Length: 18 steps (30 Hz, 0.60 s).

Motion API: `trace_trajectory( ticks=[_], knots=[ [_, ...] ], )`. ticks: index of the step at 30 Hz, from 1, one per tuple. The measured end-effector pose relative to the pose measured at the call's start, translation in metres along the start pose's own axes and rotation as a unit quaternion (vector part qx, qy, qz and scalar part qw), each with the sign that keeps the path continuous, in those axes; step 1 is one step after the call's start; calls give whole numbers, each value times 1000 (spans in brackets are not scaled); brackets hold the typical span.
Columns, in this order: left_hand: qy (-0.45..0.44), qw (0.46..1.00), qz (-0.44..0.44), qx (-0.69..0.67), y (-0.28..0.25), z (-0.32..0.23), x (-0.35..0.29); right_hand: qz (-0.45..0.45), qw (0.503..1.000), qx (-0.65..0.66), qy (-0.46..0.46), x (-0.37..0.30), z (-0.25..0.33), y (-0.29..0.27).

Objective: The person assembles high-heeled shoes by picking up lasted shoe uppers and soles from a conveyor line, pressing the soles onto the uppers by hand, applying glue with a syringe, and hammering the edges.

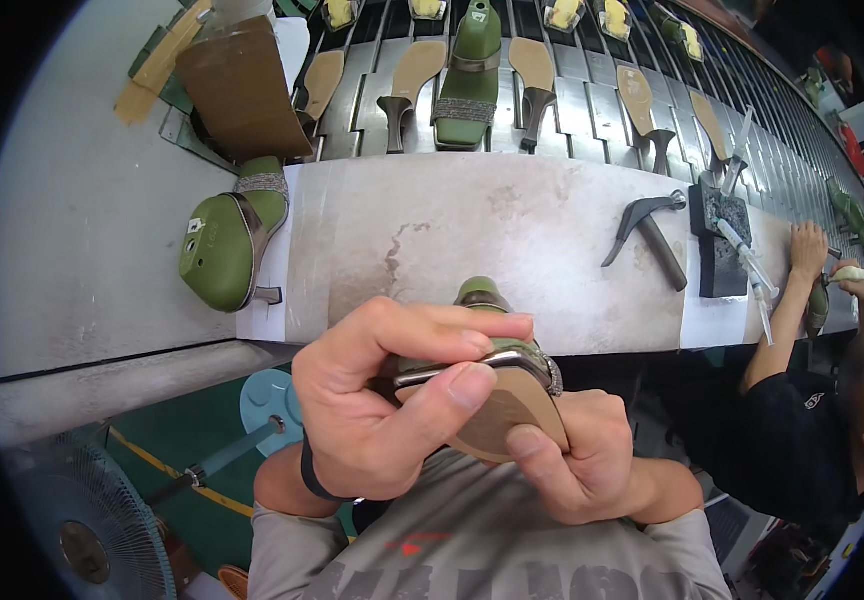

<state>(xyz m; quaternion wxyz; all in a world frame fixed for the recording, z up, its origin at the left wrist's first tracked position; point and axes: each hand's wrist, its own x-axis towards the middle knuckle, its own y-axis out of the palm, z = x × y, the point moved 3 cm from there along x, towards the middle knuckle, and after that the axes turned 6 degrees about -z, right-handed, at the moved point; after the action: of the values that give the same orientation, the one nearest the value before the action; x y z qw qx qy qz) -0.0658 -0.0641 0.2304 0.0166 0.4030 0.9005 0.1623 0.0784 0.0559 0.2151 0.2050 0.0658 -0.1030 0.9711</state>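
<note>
Close in front of me, above the table's near edge, both hands hold a sandal on a green shoe last. Its tan sole faces toward me, and a shiny dark edge runs along the top of the sole. My left hand is closed on the sandal's left side, thumb on the edge and fingers over the upper. My right hand grips the right side, with its thumb flat on the sole and its other fingers mostly hidden behind. A glittery strap shows near the right hand.
Another sandal on a green last lies at the table's left. A hammer and a black block with syringes are at right. Behind runs a slatted conveyor with heeled soles. A co-worker sits right; a fan stands lower left.
</note>
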Motion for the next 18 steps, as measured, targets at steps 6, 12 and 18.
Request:
trace_trajectory(
  ticks=[6,12,18],
  knots=[
    [40,987,-19,152,2,-10,4,35,999,22,-7,7,1,9],
    [110,966,-107,209,-12,-9,9,37,996,74,-18,15,-10,12],
    [166,903,-82,387,-23,-13,13,21,999,10,-46,25,-3,19]
  ],
)
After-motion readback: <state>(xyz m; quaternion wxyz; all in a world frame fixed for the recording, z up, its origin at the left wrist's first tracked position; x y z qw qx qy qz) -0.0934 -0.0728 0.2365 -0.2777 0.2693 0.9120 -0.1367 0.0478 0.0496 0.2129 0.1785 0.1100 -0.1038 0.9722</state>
